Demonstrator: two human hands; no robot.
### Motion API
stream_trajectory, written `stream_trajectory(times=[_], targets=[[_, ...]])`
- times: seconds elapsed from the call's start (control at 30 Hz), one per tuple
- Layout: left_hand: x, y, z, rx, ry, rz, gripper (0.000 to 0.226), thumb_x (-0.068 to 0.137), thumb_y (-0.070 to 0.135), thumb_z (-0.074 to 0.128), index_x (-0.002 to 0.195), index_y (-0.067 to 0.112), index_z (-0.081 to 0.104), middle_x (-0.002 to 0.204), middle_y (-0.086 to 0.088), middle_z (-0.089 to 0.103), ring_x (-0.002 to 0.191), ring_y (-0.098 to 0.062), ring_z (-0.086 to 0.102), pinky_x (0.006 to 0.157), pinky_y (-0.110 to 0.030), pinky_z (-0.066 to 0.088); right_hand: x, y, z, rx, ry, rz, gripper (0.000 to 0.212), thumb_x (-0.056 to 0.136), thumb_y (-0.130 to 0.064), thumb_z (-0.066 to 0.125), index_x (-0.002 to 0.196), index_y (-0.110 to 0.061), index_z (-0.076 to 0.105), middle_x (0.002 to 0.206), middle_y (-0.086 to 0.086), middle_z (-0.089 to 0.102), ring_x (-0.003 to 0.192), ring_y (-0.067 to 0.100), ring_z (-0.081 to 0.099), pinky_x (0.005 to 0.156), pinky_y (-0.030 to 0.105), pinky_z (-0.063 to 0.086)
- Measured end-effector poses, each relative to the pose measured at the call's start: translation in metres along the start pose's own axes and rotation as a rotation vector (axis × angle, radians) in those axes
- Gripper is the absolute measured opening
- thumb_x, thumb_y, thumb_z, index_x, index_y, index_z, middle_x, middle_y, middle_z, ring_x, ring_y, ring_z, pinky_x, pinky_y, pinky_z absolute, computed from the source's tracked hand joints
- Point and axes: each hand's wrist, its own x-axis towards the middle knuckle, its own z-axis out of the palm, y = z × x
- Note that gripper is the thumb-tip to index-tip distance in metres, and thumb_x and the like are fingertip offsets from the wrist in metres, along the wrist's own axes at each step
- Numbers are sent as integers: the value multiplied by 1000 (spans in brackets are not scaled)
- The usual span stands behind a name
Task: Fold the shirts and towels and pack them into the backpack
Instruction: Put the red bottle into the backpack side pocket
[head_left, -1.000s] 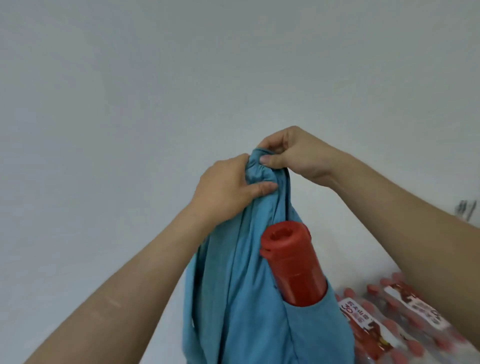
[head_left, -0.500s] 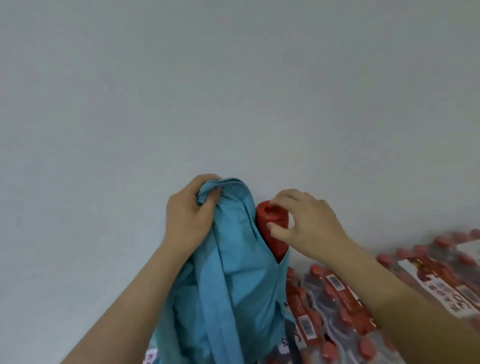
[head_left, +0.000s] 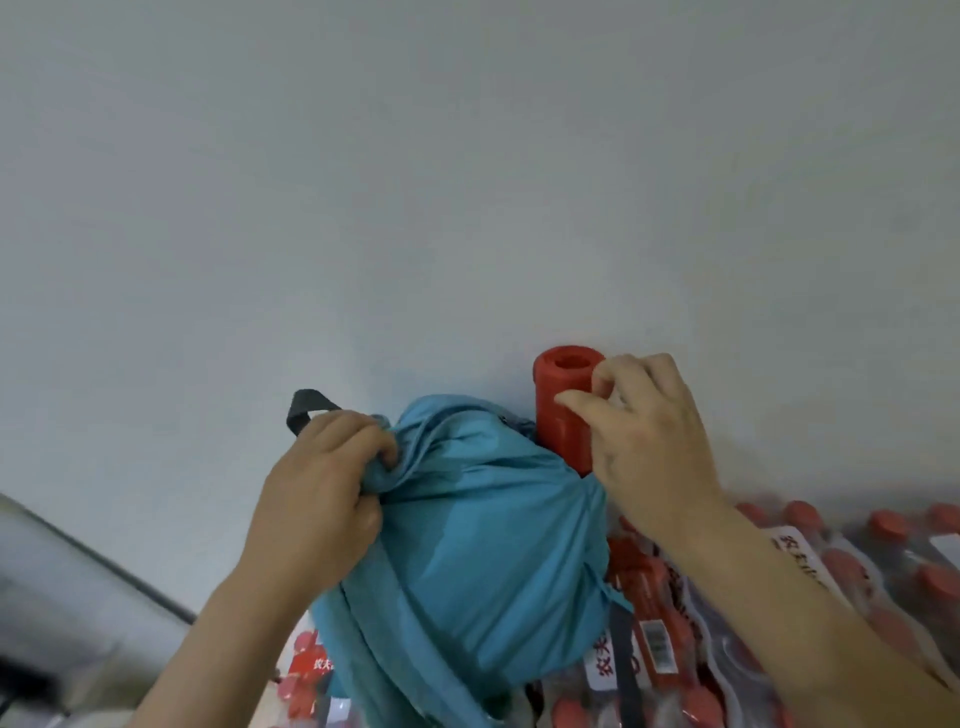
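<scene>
The blue backpack (head_left: 483, 545) stands bulging against the white wall, resting on shrink-wrapped packs of bottles. My left hand (head_left: 322, 499) grips a bunch of its fabric at the top left, just below the dark carry loop (head_left: 304, 410). A red cylinder (head_left: 563, 410) sticks up out of the backpack's right side pocket. My right hand (head_left: 649, 441) is wrapped around that cylinder near its top. No shirts or towels show; the backpack's inside is hidden.
Packs of red-capped bottles (head_left: 883, 566) with red and white labels spread under and to the right of the backpack. The plain white wall (head_left: 467, 182) fills the upper view. A grey ledge or frame (head_left: 62, 571) runs along the lower left.
The backpack has been lowered from held-up to resting on the bottle packs. My right hand left the top fabric and took hold of the red cylinder; my left hand kept its grip.
</scene>
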Motion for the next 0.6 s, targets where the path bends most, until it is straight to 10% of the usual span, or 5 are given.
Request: stream_trajectory(times=[0.1, 0.2, 0.3, 0.37, 0.6], targets=[[5, 20, -14, 275, -86, 37, 19, 67, 32, 53, 80, 24, 64, 121, 4, 57, 120, -21, 46, 90, -34, 45, -9, -11, 1, 25, -112, 39, 31, 78, -3, 66, 109, -7, 69, 83, 4, 51, 77, 21, 48, 64, 32, 47], [30, 54, -19, 454, -222, -5, 55, 83, 70, 29, 76, 26, 63, 129, 9, 54, 126, -14, 43, 106, -35, 32, -13, -18, 7, 67, -193, 62, 27, 85, -14, 61, 111, -11, 67, 80, 0, 47, 72, 19, 47, 60, 31, 45], [63, 84, 0, 634, -154, 11, 43, 86, 44, 53, 56, 19, 36, 56, 7, 36, 60, -17, 39, 72, -34, 23, -13, -20, 11, 92, -242, 92, 32, 86, -22, 47, 108, -14, 68, 78, -2, 46, 70, 19, 47, 54, 30, 41], [75, 87, 14, 638, -124, 43, 33, 64, 20, 71, 61, 17, 38, 46, 6, 22, 48, -19, 29, 67, -34, 17, -14, -20, 11, 109, -280, 105, 34, 82, -23, 45, 102, -17, 71, 76, -3, 45, 69, 19, 47, 52, 32, 43], [30, 26, 36, 97, 77, 354, 31, 75, 4, 49, 78, 20, 75, 82, 7, 69, 83, -15, 56, 70, -31, 42, -8, -16, 9, 186, -282, 279, 23, 88, -27, 51, 94, -25, 73, 72, -8, 59, 58, 15, 54, 56, 31, 47]])
